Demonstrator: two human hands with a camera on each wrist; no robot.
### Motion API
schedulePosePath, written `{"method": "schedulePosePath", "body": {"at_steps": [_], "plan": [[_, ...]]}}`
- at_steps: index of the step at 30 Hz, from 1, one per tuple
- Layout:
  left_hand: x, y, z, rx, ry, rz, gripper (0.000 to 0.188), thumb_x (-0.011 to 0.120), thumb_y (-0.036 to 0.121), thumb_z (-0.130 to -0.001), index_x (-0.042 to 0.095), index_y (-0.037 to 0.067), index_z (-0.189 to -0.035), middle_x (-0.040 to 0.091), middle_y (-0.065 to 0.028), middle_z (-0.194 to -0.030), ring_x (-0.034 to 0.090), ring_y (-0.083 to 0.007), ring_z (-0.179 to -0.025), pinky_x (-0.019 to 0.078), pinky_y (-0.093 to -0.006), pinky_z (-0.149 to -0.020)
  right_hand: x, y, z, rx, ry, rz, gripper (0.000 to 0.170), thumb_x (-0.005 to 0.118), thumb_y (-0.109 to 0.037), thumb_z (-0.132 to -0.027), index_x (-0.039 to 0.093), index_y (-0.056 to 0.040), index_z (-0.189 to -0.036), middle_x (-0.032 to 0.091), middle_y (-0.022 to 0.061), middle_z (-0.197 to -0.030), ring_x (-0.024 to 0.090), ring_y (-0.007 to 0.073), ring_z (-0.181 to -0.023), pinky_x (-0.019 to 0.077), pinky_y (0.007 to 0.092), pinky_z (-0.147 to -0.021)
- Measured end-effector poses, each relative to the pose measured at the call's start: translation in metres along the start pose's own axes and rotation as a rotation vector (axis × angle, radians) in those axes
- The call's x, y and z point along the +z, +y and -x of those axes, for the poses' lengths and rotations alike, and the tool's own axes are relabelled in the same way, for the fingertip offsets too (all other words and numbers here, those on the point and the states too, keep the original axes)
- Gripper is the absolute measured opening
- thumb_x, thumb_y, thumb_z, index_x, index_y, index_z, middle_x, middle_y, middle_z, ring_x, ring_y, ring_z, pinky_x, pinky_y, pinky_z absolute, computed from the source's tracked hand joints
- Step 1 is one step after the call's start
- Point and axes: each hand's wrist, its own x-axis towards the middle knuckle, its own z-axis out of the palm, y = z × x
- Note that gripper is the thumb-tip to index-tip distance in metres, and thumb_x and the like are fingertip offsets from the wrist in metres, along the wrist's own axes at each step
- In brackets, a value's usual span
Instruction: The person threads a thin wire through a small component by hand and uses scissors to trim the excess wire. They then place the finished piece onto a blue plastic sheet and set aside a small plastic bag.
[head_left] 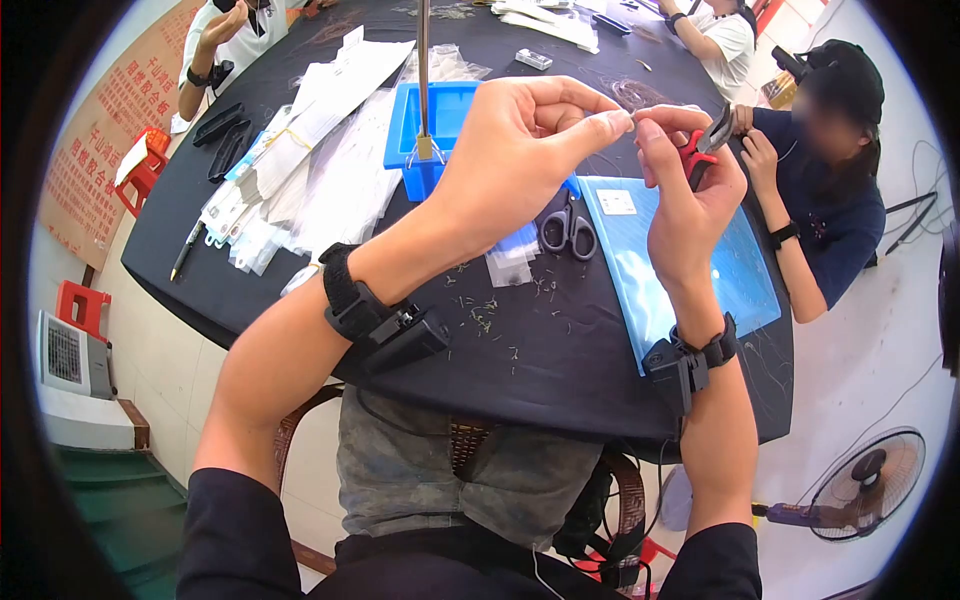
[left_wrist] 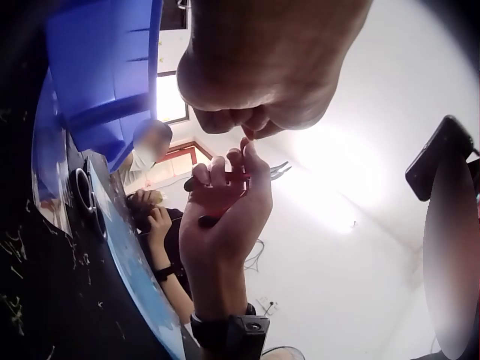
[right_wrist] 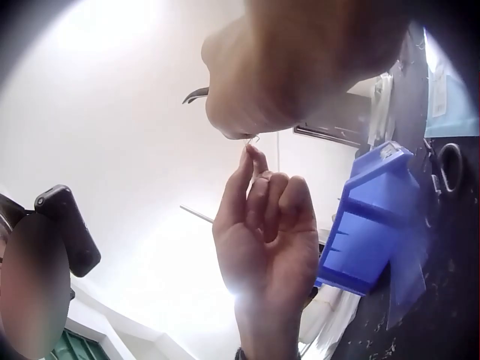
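Observation:
Above the table the left hand (head_left: 525,150) pinches thumb against forefinger, its fingertips almost meeting those of the right hand (head_left: 695,205). A tiny thin curved piece (right_wrist: 255,139) shows between the fingertips in the right wrist view; which hand bears it is hard to tell apart. Small pliers (head_left: 712,140) with red handles lie in the right hand, gripped by its curled fingers, jaws pointing up and away. In the left wrist view the right hand (left_wrist: 225,217) holds the pliers' handles across its palm, thumb and forefinger together.
Under the hands are a blue bin (head_left: 403,125) with a metal pole, dark scissors (head_left: 568,235) and a blue folder (head_left: 640,290). Plastic bags and cards (head_left: 345,150) cover the left. Green scraps (head_left: 480,318) lie near the front. People sit across and at right.

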Motion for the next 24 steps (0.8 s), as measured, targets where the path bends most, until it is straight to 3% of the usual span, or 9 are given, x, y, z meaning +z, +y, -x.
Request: {"method": "schedulePosePath", "body": {"at_steps": [15,24], "plan": [[-0.0002,-0.0012,0.0017,0.035,0.006,-0.111,0.018,0.073,0.012,-0.097,0.073,-0.003,-0.108,0.051,0.0092,-0.063,0.040,0.0004,-0.058,0.0281,-0.0202,-0.052,0.0029,-0.0069,0.0001,-0.039,0.061,0.108,0.008,0.076,-0.006,-0.091,0.073,-0.0002,-0.096,0.068,-0.0017,-0.086,0.054,0.0015,-0.072,0.0391,0.0180,-0.063],[0.0010,0.0007,0.0022,0.034,-0.003,-0.136,0.018,0.072,0.011,-0.098,0.072,-0.003,-0.108,0.049,0.0111,-0.064,0.036,0.0024,-0.058,0.0231,-0.0202,-0.051,0.0010,-0.0055,-0.0002,-0.008,0.023,0.081,0.009,0.076,-0.007,-0.091,0.073,0.0000,-0.096,0.068,-0.0008,-0.087,0.055,0.0022,-0.073,0.0400,0.0186,-0.063]]}}
